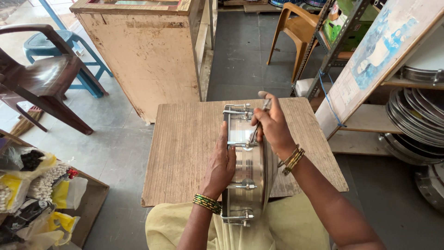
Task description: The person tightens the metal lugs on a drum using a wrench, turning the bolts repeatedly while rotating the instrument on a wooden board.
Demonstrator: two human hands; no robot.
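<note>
Steadying a steel drum shell (249, 166) flat-palmed, left hand (222, 169) open; right hand (273, 125) grips a thin tool (259, 125).

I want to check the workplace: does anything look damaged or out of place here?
The wooden cabinet behind the table has scuffed, stained sides. Otherwise nothing: the metal drum stands on edge, steadied by the left hand.
</note>
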